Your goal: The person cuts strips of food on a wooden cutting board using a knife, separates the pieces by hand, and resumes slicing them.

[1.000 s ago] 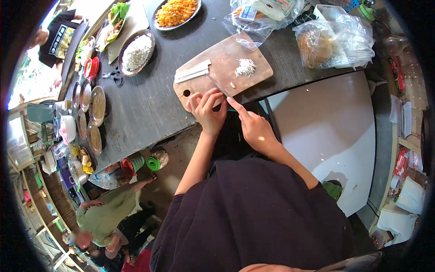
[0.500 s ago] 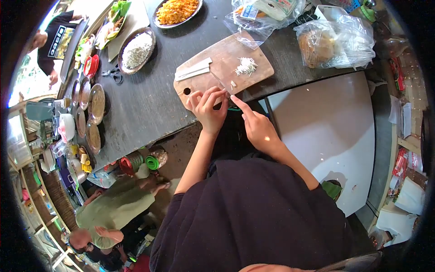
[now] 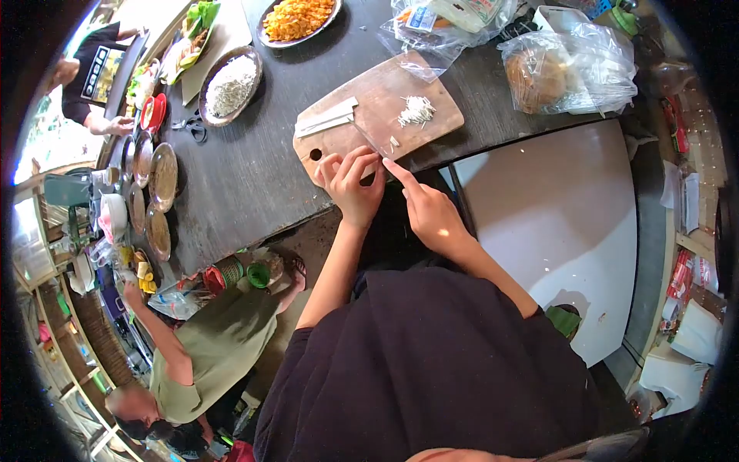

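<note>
A wooden cutting board [image 3: 408, 81] lies at the table's near edge. The thin blade of a knife [image 3: 368, 139] slants across it. My right hand [image 3: 435, 215] is closed on the knife's handle end, index finger stretched along it; the handle itself is mostly hidden. Beside the blade, my left hand [image 3: 356, 189] is curled with its fingertips together at the board's edge; what they pinch, if anything, is hidden. Pale flat strips [image 3: 327, 118] lie on the board's left part. A small heap of white thin shreds [image 3: 416, 111] sits to the right, with a little piece [image 3: 394, 142] nearer the blade.
A bowl of white shreds [image 3: 231, 86] and a plate of orange shreds [image 3: 299, 19] stand farther back. Plastic bags [image 3: 570, 73] lie at right, scissors [image 3: 190, 127] and several plates [image 3: 163, 177] at left. One person in green [image 3: 223, 346] bends nearby; another [image 3: 92, 73] stands across the table.
The person in green has shifted and now stretches an arm toward the table's left end. The person across has moved a hand toward the plates. My hands have barely moved.
</note>
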Available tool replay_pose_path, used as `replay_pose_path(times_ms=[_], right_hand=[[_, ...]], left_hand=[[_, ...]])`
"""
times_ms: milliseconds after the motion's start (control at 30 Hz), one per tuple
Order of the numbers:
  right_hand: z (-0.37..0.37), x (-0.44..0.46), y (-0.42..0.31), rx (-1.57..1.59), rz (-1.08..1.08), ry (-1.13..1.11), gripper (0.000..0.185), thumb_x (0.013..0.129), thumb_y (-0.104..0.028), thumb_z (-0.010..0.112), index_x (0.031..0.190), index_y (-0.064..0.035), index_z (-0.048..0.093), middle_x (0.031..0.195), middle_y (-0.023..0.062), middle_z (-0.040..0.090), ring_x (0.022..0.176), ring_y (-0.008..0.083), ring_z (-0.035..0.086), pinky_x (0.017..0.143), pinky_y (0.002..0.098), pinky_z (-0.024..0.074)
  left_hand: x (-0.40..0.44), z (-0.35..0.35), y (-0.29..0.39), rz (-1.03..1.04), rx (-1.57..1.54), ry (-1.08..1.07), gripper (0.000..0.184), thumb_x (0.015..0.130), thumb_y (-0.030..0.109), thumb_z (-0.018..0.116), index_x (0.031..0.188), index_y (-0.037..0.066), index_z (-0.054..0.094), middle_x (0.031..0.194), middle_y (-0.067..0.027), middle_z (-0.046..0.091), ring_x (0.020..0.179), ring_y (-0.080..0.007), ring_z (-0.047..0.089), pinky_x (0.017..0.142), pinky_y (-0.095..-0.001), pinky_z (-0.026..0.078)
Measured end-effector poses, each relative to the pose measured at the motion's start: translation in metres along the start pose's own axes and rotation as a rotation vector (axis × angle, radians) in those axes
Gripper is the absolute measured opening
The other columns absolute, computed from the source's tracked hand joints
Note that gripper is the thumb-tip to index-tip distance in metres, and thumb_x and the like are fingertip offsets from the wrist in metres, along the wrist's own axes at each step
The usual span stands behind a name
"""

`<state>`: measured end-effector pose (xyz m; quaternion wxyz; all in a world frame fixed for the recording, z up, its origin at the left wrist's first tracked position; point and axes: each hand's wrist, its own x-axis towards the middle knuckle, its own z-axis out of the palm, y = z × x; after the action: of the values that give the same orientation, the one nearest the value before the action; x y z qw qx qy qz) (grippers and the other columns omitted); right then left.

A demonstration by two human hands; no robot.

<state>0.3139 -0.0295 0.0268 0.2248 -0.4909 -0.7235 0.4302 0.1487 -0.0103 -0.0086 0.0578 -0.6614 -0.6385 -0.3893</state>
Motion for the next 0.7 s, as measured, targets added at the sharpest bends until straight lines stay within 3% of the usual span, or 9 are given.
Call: replay_pose_path(times_ms=[267, 700], right_hand=[[-0.008, -0.005, 0.003, 0.015, 0.018, 0.011, 0.058, 0.098, -0.009, 0.046, 0.153, -0.0254, 0.033, 0.082, 0.0271, 0.063, 0.077, 0.0475, 0.064, 0.07, 0.0573, 0.0499], [-0.005, -0.007, 0.004, 0.049, -0.053, 0.016, 0.059, 0.097, -0.008, 0.048, 0.152, -0.0229, 0.034, 0.081, 0.0274, 0.064, 0.077, 0.0464, 0.065, 0.07, 0.0553, 0.0507]], left_hand=[[0.001, 0.0, 0.001, -0.003, -0.001, 0.004, 0.015, 0.074, 0.021, 0.082, 0.085, 0.02, 0.073, 0.099, 0.0097, 0.072, 0.097, -0.0221, 0.052, 0.094, -0.0373, 0.032], [0.001, -0.001, 0.001, -0.011, 0.02, -0.007, 0.016, 0.07, 0.017, 0.083, 0.082, 0.017, 0.073, 0.098, 0.0074, 0.073, 0.099, -0.023, 0.055, 0.096, -0.0378, 0.032]])
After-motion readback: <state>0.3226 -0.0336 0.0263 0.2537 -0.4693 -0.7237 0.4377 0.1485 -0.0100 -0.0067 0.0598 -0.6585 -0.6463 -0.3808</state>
